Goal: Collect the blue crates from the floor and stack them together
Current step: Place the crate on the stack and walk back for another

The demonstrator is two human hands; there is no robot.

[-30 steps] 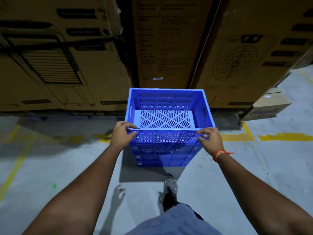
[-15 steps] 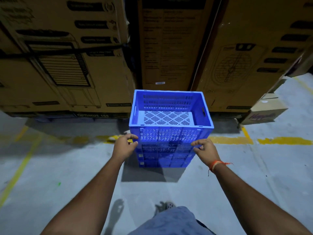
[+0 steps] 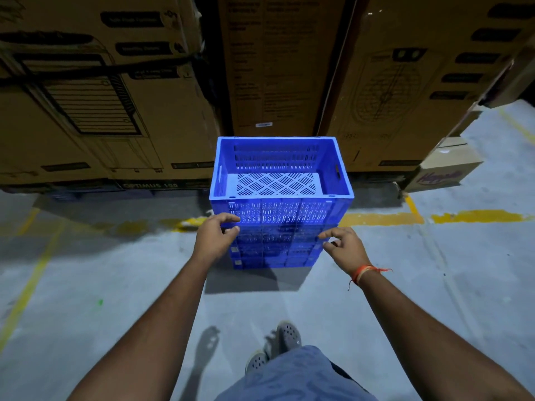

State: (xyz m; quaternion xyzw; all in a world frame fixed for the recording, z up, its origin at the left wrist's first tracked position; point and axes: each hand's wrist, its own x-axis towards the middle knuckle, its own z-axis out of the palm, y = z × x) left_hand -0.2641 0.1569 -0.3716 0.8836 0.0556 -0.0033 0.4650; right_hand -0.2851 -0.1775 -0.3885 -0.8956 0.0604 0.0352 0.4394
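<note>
A stack of blue perforated crates (image 3: 280, 209) stands on the grey floor in front of tall cartons. The top crate is upright and empty, its slotted bottom visible. My left hand (image 3: 215, 237) hovers at the stack's near left corner, fingers curled and apart, just off the crate wall. My right hand (image 3: 344, 248) is at the near right corner, fingers spread, holding nothing; an orange thread is tied round its wrist. Lower crates of the stack are partly hidden by both hands.
Large brown cartons (image 3: 110, 111) form a wall right behind the stack. A small cardboard box (image 3: 445, 169) sits at the right. Yellow floor lines (image 3: 474, 217) run across behind the stack. My feet in grey perforated shoes (image 3: 286, 337) stand just below.
Both hands have let go of the top crate's near rim and drawn back and down from it. The crate now rests on the stack. I have stepped back a little.
</note>
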